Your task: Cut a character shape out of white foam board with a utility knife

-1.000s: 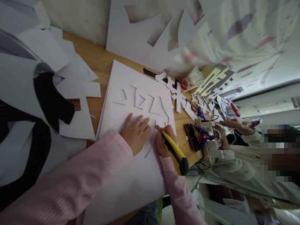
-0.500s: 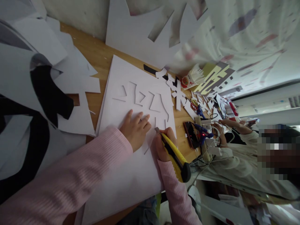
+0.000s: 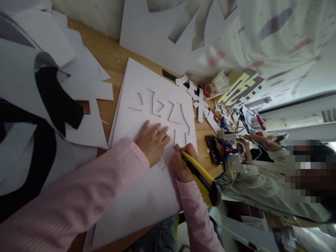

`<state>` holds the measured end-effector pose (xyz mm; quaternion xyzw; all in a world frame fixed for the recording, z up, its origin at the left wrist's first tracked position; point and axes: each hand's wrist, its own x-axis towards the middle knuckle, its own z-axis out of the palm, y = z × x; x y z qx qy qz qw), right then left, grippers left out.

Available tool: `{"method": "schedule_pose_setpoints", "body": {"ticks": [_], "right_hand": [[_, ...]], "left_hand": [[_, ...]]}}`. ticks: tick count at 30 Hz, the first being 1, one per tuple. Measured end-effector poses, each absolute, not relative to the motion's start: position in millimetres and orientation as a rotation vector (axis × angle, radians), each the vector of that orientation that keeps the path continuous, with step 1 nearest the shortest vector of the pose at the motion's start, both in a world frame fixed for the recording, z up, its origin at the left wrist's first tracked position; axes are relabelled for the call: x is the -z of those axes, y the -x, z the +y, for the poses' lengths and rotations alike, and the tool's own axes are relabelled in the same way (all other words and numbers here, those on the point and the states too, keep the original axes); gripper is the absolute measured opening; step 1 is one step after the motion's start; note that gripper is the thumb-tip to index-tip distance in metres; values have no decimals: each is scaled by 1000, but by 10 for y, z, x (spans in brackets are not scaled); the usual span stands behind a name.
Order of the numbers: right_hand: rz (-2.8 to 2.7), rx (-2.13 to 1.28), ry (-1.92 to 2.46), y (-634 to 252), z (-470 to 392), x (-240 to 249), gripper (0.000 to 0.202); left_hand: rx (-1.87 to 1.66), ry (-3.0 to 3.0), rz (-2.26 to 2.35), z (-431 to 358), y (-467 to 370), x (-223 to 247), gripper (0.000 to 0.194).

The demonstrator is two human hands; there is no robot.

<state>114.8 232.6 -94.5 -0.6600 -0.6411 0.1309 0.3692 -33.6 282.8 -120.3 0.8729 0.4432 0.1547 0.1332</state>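
Note:
A large white foam board [image 3: 131, 203] lies on the wooden table, with several dark cut lines forming strokes across its upper half. My left hand [image 3: 153, 142] rests palm down on the board, fingers spread, just below the cut strokes. My right hand [image 3: 185, 162] is closed around a yellow and black utility knife [image 3: 201, 175]. The knife's short blade tip touches the board at the lower end of a cut line, right of my left fingers. A pink ribbed sleeve covers each forearm.
White and black cut-out sheets [image 3: 86, 84] pile up at the left. White scraps [image 3: 201, 106], a paper cup [image 3: 214, 87], a phone [image 3: 214, 150], a blue glue gun [image 3: 227, 145] and a power strip [image 3: 231, 171] lie to the right. Another person in a pale top [image 3: 267, 182] sits beyond, hands at the table.
The knife's handle has swung slightly to the right and down while its tip stays near the same spot. My left hand keeps its place on the board. The view has shifted slightly.

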Motion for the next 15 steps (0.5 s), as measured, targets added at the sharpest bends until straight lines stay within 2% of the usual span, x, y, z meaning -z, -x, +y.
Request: {"method": "schedule_pose_setpoints", "body": {"ticks": [15], "right_hand": [[-1636,-383,1816,-1217,2419,885,24]], "left_hand": [[-419,-2558,1268,2811,335,1214,42]]}}
